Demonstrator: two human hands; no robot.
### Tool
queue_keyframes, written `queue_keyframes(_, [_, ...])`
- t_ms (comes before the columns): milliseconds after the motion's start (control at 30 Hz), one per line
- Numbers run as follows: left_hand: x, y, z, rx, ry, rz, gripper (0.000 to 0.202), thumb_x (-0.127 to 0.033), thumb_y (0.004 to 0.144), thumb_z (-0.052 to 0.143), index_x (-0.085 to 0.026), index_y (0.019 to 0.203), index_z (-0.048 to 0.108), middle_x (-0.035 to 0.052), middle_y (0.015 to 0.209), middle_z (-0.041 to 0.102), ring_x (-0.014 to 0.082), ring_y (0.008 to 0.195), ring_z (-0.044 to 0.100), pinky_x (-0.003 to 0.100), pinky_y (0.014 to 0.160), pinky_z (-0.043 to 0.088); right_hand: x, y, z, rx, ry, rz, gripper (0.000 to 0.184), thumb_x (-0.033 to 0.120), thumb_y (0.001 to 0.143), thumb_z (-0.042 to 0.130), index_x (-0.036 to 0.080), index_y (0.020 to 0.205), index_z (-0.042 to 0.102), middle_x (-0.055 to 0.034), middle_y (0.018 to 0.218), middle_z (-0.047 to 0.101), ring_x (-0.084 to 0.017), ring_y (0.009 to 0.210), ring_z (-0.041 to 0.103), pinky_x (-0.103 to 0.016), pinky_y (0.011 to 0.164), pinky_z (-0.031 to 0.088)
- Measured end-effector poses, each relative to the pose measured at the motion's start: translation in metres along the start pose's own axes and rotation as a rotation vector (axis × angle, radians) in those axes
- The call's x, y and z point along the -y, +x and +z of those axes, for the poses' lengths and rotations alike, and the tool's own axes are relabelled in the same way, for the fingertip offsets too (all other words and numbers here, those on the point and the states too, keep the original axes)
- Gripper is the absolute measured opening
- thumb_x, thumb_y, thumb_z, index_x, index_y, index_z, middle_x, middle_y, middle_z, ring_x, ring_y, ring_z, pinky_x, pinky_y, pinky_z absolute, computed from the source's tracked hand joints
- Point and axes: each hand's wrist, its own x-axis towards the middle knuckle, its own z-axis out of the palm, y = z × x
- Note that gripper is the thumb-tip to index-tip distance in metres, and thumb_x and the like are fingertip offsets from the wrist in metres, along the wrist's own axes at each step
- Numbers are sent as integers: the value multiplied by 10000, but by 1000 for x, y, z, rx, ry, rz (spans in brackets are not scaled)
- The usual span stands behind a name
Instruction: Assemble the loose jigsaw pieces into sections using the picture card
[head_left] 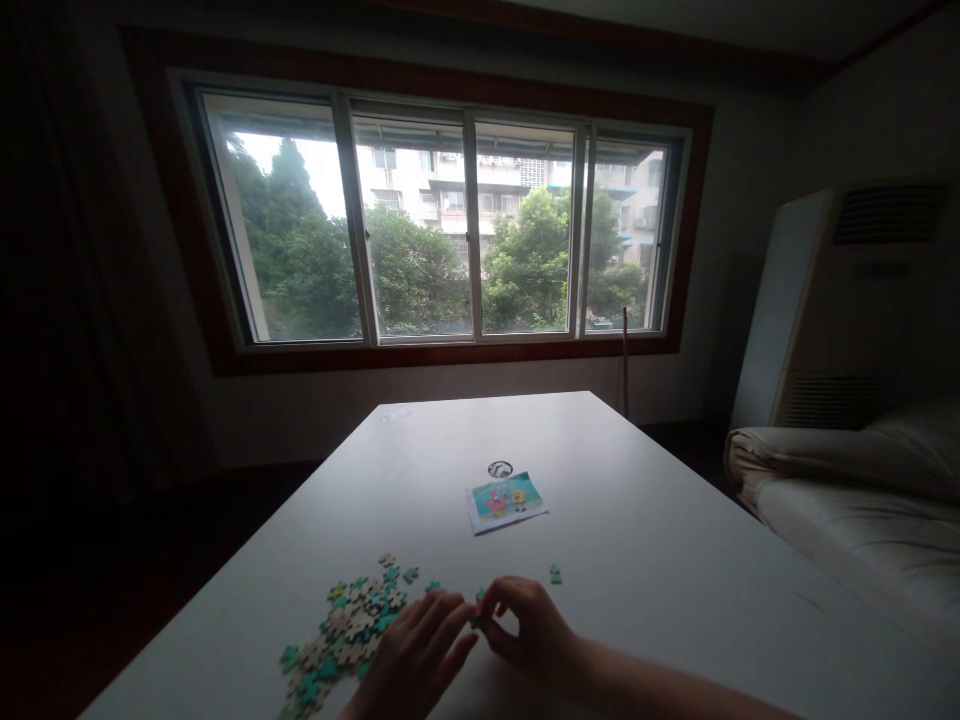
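Observation:
My left hand [420,648] and my right hand [529,628] meet low over the table, fingertips almost touching. A small green jigsaw puzzle piece [474,621] shows between them, partly hidden by the fingers. The right thumb and forefinger pinch at it, while the left thumb and fingertips close on its other side. Another teal bit [481,593] peeks out behind the right forefinger. To the left spreads a heap of loose puzzle pieces [349,625], some teal or green and some showing bare backs; my left hand covers its right edge.
A picture sheet [508,502] with cartoon figures lies ahead on the white table [637,480], a dark round mark [500,468] behind it. One green puzzle piece [555,574] lies apart at right. A pale sofa [847,490] stands right of the table, windows beyond.

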Motion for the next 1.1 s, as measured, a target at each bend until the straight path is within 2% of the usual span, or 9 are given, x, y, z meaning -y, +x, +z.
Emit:
queue_keyframes(267, [1, 2, 1, -8, 24, 26, 173, -130, 907, 423, -188, 1004, 554, 32, 836, 661, 148, 745, 643, 262, 648, 546, -4, -1, 0, 16, 25, -23, 60, 125, 708, 569, 178, 691, 590, -6, 662, 637, -123, 609, 586, -197, 599, 434])
queue_keyframes(500, [-1, 7, -3, 14, -4, 44, 233, -109, 890, 421, -187, 1066, 552, 41, 867, 672, 151, 770, 643, 272, 666, 557, -3, 0, 1, -16, 22, 3, 63, 118, 683, 572, 175, 658, 578, -2, 643, 637, -123, 583, 575, -198, 584, 429])
queue_keyframes(733, [-2, 8, -6, -12, 2, 67, 225, -126, 900, 434, -186, 1083, 551, 34, 840, 667, 142, 748, 637, 259, 657, 549, -1, 4, -2, -15, 29, 33, 114, 248, 744, 644, 166, 667, 626, -14, 642, 655, -128, 589, 587, -201, 578, 430])
queue_keyframes(900, [-2, 8, -3, -7, -30, 64, 137, -148, 909, 429, -185, 938, 557, 6, 741, 632, 136, 658, 612, 248, 586, 518, -3, 4, 1, 31, 71, 32, 162, 298, 770, 639, 156, 695, 652, -28, 653, 664, -131, 599, 593, -208, 589, 438])
queue_keyframes(1100, [-2, 5, -1, -10, -47, 77, 121, -153, 896, 461, -199, 812, 536, -16, 669, 591, 130, 600, 580, 241, 553, 488, -9, -2, 3, 130, 171, 78, 34, 177, 735, 610, 151, 718, 623, -9, 652, 661, -119, 588, 588, -203, 584, 452])
